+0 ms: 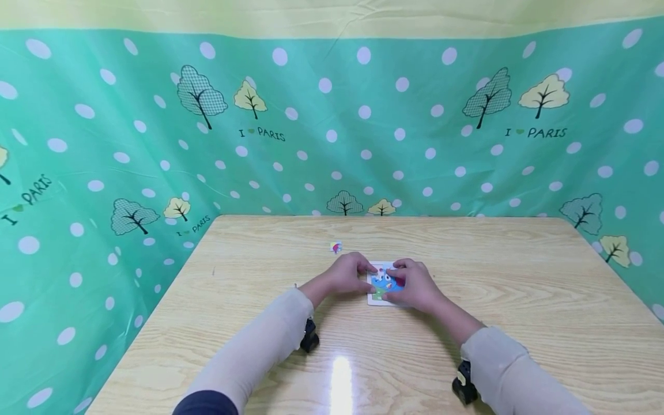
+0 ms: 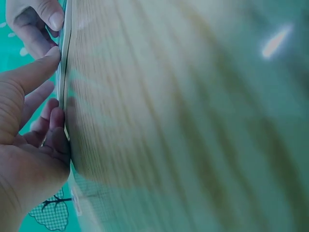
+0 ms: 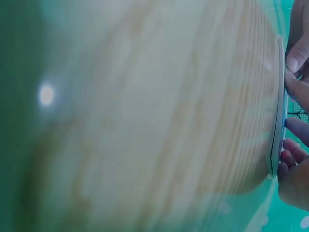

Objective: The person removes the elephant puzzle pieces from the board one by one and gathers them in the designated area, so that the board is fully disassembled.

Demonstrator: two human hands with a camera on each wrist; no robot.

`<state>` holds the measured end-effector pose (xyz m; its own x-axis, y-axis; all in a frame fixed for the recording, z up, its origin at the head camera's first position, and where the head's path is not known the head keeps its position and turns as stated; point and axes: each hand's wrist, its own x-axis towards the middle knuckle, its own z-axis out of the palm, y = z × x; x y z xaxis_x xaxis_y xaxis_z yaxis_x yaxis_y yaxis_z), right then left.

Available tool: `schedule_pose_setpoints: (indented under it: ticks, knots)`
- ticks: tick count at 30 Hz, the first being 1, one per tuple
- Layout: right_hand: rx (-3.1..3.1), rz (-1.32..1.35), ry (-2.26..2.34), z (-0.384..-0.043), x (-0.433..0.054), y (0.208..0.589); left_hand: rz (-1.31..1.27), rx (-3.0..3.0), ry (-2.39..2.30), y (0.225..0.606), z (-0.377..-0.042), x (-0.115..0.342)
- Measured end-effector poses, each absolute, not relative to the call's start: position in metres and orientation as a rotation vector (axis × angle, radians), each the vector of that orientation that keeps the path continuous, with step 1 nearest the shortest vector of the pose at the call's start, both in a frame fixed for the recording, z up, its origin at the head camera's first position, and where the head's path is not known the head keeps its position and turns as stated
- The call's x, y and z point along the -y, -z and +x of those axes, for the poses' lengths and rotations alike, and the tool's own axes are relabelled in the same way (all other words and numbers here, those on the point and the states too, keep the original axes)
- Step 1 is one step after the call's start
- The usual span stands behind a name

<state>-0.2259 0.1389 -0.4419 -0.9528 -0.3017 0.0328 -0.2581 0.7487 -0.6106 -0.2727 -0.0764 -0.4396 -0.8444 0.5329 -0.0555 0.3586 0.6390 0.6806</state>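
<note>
A small jigsaw puzzle [image 1: 386, 303] with a white border and a blue and green picture lies flat on the wooden table. My left hand [image 1: 350, 273] comes in from its left side, thumb and a fingertip touching the picture with a gap between them. From the right, my right hand [image 1: 417, 286] rests its thumb and fingertips on the picture and covers much of that side. Seen edge-on in the left wrist view, the board [image 2: 66, 72] has both hands' fingertips against its face. In the right wrist view the board [image 3: 277, 111] also appears edge-on.
One loose puzzle piece [image 1: 335, 247], with pink and yellow on it, lies beyond my left hand. The wooden table [image 1: 249, 259] reaches back to a green dotted curtain [image 1: 290, 132]. Dark wrist cameras hang under both sleeves.
</note>
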Motion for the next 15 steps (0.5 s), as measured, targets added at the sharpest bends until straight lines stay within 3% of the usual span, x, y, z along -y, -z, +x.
schedule_pose_setpoints:
  ticks: [15]
  knots:
    - [-2.863, -0.439, 1.026, -0.2258, -0.1389, 0.4438, 0.714, -2.586, -1.014, 0.4414, -0.2743, 0.0747]
